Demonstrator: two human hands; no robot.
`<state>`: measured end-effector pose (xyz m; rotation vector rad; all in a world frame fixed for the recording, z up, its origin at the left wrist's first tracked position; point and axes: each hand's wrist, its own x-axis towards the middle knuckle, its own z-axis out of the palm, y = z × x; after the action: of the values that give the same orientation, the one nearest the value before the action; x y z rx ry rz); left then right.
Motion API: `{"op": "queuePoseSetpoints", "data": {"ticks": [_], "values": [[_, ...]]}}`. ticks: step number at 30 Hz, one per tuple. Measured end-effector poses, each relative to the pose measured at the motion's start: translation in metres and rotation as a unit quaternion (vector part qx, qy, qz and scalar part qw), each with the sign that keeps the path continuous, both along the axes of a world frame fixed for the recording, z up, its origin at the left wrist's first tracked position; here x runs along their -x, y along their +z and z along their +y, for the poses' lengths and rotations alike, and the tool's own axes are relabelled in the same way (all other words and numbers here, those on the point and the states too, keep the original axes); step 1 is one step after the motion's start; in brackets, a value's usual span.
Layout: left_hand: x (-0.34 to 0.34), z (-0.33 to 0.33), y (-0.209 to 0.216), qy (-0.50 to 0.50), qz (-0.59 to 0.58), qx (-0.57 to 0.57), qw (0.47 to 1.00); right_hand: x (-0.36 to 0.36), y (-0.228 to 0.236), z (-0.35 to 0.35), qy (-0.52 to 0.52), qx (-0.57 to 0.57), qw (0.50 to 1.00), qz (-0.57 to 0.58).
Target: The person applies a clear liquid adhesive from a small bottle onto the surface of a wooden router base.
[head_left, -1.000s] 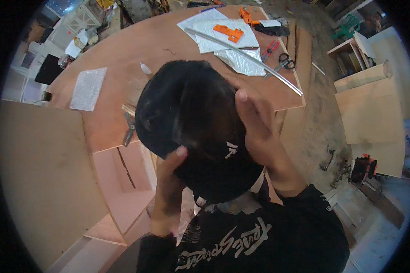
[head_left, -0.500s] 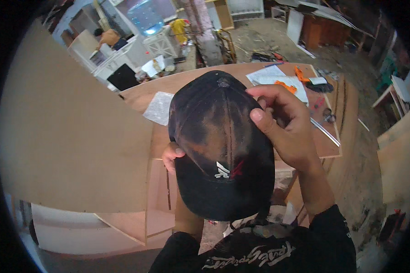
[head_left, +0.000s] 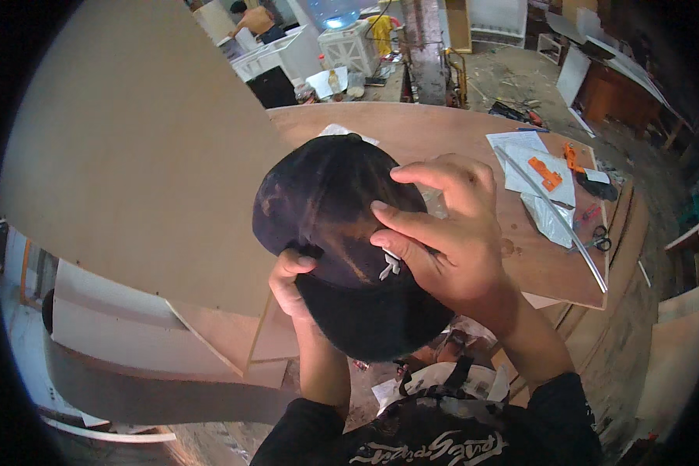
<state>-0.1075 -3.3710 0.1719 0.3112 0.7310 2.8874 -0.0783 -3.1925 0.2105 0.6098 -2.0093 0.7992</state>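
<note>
A dark baseball cap [head_left: 318,194] with dusty brown smears on its crown is held up in front of me, its brim toward my body. My left hand [head_left: 291,283] is closed on the cap's left edge near the brim, thumb on top and the other fingers hidden beneath. Over the right front of the crown is my right hand [head_left: 454,225], its fingers apart and their tips at the fabric. Its thumb lies beside a small pale emblem [head_left: 390,266], partly covering it.
Behind the cap stands a wooden table [head_left: 443,128]. On its right are papers [head_left: 512,144], orange pieces [head_left: 546,174], a metal tube [head_left: 555,217] and scissors [head_left: 600,239]. A large board [head_left: 132,155] rises at left. Another person [head_left: 255,22] is far back.
My right hand has moved from the cap's right edge onto the crown beside the emblem. The cap has tilted and shifted left in view. My head view has turned left.
</note>
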Motion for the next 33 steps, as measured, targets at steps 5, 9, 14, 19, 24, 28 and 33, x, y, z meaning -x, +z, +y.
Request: {"op": "queuePoseSetpoints", "data": {"ticks": [5,9,14,19,24,28,33], "values": [[-0.02,-0.022,0.003,-0.003,0.001,-0.044,0.999,-0.01,-0.01,-0.025,0.02,0.023,0.999,0.032],[-0.036,-0.037,-0.007,0.014,-0.029,-0.07,0.997,-0.046,-0.014,-0.047,0.045,-0.076,0.993,-0.073],[-0.061,-0.031,-0.032,0.103,-0.076,0.062,0.99,-0.028,-0.013,-0.058,0.059,-0.104,0.976,-0.182],[-0.072,-0.059,-0.033,0.11,-0.197,-0.028,0.974,-0.061,-0.022,-0.095,0.189,-0.147,0.949,-0.204],[-0.056,-0.079,-0.049,0.052,-0.094,-0.051,0.993,-0.095,-0.02,-0.087,0.246,-0.177,0.908,-0.289],[-0.072,-0.088,-0.057,0.105,-0.12,-0.088,0.983,-0.061,-0.006,-0.1,0.1,-0.111,0.969,-0.198],[-0.058,-0.106,-0.05,0.056,-0.081,-0.085,0.992,-0.11,-0.049,-0.119,0.295,-0.169,0.892,-0.299]]}}
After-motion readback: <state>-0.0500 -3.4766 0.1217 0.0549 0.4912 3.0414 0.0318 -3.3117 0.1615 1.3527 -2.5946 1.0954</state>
